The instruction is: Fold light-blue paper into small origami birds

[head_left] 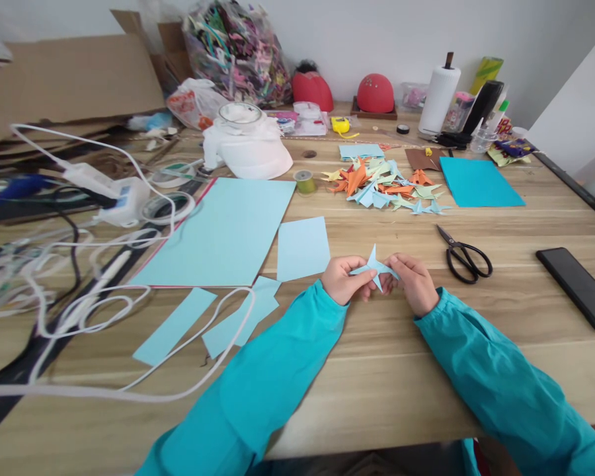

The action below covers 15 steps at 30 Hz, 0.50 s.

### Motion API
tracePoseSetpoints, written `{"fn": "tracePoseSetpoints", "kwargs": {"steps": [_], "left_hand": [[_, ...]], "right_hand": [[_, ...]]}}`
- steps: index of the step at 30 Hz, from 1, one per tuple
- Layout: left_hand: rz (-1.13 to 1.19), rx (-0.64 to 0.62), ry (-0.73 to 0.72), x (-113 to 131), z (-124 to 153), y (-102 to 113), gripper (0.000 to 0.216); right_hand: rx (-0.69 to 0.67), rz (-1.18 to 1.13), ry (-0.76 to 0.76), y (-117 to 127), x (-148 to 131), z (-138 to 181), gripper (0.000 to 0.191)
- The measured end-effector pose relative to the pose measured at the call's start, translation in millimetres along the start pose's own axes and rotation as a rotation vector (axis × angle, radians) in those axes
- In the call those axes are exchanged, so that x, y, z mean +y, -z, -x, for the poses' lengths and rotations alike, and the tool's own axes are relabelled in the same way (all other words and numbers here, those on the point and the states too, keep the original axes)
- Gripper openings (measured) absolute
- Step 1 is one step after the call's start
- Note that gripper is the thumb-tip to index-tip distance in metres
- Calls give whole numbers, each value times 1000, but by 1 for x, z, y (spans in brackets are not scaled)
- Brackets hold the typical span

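Observation:
Between my two hands is a light blue origami crane with pointed ends sticking up and down. My left hand pinches its left side, thumb across the front. On the other side my right hand grips the right point between thumb and fingers. Left of my hands lies a square sheet of pale blue paper. Black-handled scissors rest on the table right of my right hand. Farther back is a heap of folded paper cranes in orange, green and blue.
A large blue sheet and cut paper strips lie to the left, crossed partly by a white cable. A spool of thread stands behind. Bright blue paper and a phone are at the right.

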<state>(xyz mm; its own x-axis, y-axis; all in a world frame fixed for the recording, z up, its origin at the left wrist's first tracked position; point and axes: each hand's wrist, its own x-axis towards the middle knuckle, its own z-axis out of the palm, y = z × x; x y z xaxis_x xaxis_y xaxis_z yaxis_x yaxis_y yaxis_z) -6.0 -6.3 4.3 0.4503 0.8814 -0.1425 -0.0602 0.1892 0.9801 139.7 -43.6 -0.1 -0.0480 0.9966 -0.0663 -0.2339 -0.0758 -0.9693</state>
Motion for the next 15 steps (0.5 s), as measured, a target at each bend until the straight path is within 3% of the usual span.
{"fn": "tracePoseSetpoints", "kwargs": {"steps": [10, 15], "left_hand": [[-27, -20, -9, -3, 1, 0, 38], [8, -26, -7, -3, 1, 0, 40]], "right_hand": [[-19, 115, 83, -4, -2, 1, 38], [-35, 54, 18, -1, -1, 1, 37]]}}
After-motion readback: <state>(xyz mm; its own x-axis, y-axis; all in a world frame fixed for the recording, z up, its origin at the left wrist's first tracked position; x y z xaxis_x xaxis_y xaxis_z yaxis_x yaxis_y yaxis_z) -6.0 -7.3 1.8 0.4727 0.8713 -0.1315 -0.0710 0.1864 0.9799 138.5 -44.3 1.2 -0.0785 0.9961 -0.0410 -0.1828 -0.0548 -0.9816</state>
